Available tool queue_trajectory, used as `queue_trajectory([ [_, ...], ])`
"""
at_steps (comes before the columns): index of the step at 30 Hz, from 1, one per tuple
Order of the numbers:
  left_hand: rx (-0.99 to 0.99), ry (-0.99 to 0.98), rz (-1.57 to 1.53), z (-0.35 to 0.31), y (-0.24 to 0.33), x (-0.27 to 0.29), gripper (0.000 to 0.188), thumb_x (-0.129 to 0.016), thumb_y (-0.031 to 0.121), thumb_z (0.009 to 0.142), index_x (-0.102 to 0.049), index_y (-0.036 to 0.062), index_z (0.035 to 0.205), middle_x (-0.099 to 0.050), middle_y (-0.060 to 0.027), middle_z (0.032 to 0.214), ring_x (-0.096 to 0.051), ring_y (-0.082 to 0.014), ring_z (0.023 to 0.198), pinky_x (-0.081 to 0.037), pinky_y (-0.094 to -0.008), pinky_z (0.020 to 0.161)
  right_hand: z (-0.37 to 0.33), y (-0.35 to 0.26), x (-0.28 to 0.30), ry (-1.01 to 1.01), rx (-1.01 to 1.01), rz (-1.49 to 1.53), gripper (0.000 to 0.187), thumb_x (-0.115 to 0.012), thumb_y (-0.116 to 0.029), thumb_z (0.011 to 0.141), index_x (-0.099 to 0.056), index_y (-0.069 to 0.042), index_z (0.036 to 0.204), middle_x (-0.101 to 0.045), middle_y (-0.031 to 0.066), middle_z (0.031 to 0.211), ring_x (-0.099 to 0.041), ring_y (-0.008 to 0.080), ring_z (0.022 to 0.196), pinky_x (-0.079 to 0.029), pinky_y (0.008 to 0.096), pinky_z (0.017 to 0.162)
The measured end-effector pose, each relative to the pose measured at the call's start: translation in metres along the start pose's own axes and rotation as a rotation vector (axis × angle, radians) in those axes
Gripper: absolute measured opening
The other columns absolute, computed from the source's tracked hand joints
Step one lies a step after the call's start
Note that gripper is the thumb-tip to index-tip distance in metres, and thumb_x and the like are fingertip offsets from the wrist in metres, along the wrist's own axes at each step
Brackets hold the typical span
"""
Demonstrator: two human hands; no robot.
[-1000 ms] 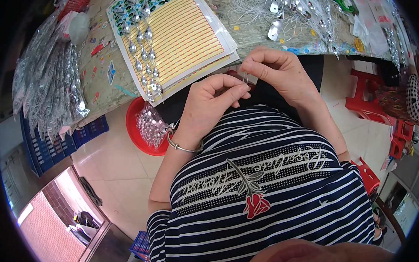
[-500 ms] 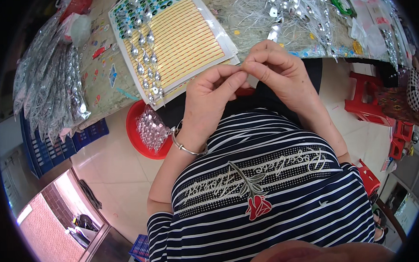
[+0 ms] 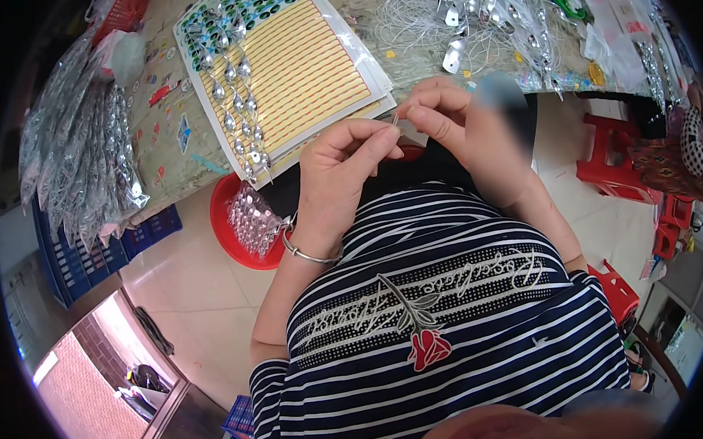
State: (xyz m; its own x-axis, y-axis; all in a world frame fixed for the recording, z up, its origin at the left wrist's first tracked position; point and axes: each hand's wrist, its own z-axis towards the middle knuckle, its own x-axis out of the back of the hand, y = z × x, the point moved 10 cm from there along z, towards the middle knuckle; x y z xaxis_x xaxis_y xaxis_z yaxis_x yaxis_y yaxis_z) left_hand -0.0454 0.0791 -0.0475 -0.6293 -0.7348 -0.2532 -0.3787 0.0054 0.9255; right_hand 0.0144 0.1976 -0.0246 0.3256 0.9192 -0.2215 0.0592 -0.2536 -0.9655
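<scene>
My left hand [image 3: 330, 174], with a bangle [image 3: 310, 256] at its wrist, is closed in a pinch on a thin pale strand [image 3: 396, 119]. Just to its right, my right hand [image 3: 472, 134] has thumb and forefinger brought together at the strand's other side; part of this hand is blurred. Both hands are in front of the table's near edge. Beyond them lies a stack of yellow sheets [image 3: 292, 74] with red dashed lines and green-blue oval stickers [image 3: 270, 7] along the top. Strings of silver twisted drops [image 3: 229, 73] hang across the sheets' left part.
Bagged silver strands [image 3: 78, 152] spill over the table's left edge, above a blue crate [image 3: 78, 252]. Tangled white threads [image 3: 407, 24] and silver pendants [image 3: 454, 49] lie at the back right. A red basin [image 3: 224, 228] holds shiny beads [image 3: 252, 223]. Red stools [image 3: 609, 160] stand right.
My fingertips have moved slightly apart, so a short pale strand shows between them. My left hand has shifted a little left and down.
</scene>
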Motion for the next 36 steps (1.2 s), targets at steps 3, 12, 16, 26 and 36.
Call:
queue_trajectory([
  [3,-0.010,-0.010,0.006,-0.0005,0.0001,-0.0003,0.011,-0.063,0.010,0.085,-0.065,0.0004,0.091,-0.063,-0.0035,0.073,-0.047,-0.0043,0.058,-0.036,-0.0166,0.054,0.0003,0.0023,-0.0034,-0.032,0.003,0.004,0.013,-0.061,-0.010,0.088,-0.065,-0.001,0.096,-0.055,0.0015,0.096,-0.053,0.0097,0.093,-0.042,0.0233,0.085],
  [12,0.028,-0.026,-0.023,-0.0006,-0.0046,-0.0002,0.010,-0.062,0.010,0.086,-0.064,0.0006,0.087,-0.064,-0.0048,0.073,-0.049,-0.0048,0.058,-0.038,-0.0170,0.054,0.0015,0.0005,-0.0048,-0.023,0.054,-0.097,0.010,-0.063,-0.011,0.086,-0.065,-0.003,0.090,-0.053,-0.0008,0.088,-0.056,0.0062,0.075,-0.047,0.0189,0.064],
  [16,0.016,-0.036,-0.026,-0.0011,-0.0034,-0.0015,0.011,-0.062,0.010,0.086,-0.064,-0.0002,0.088,-0.064,-0.0057,0.074,-0.052,-0.0058,0.060,-0.042,-0.0176,0.057,0.0015,-0.0038,-0.0053,-0.018,0.097,-0.083,0.009,-0.062,-0.011,0.087,-0.063,-0.002,0.088,-0.053,-0.0004,0.088,-0.057,0.0066,0.073,-0.048,0.0194,0.063],
  [26,0.003,-0.070,-0.072,0.0000,-0.0049,-0.0013,0.013,-0.064,0.010,0.086,-0.065,0.0001,0.093,-0.064,-0.0045,0.078,-0.055,-0.0065,0.068,-0.045,-0.0183,0.064,0.0008,-0.0014,-0.0036,-0.017,0.010,-0.046,0.009,-0.061,-0.008,0.087,-0.064,-0.001,0.091,-0.054,0.0007,0.095,-0.053,0.0079,0.088,-0.043,0.0226,0.080],
  [36,0.011,-0.042,-0.047,-0.0008,-0.0037,0.0018,0.011,-0.061,0.009,0.086,-0.065,-0.0007,0.089,-0.064,-0.0048,0.074,-0.054,-0.0070,0.064,-0.042,-0.0185,0.060,-0.0030,0.0022,-0.0002,-0.029,-0.074,0.067,0.016,-0.058,-0.011,0.090,-0.066,-0.001,0.099,-0.056,0.0008,0.097,-0.053,0.0094,0.091,-0.042,0.0240,0.083],
])
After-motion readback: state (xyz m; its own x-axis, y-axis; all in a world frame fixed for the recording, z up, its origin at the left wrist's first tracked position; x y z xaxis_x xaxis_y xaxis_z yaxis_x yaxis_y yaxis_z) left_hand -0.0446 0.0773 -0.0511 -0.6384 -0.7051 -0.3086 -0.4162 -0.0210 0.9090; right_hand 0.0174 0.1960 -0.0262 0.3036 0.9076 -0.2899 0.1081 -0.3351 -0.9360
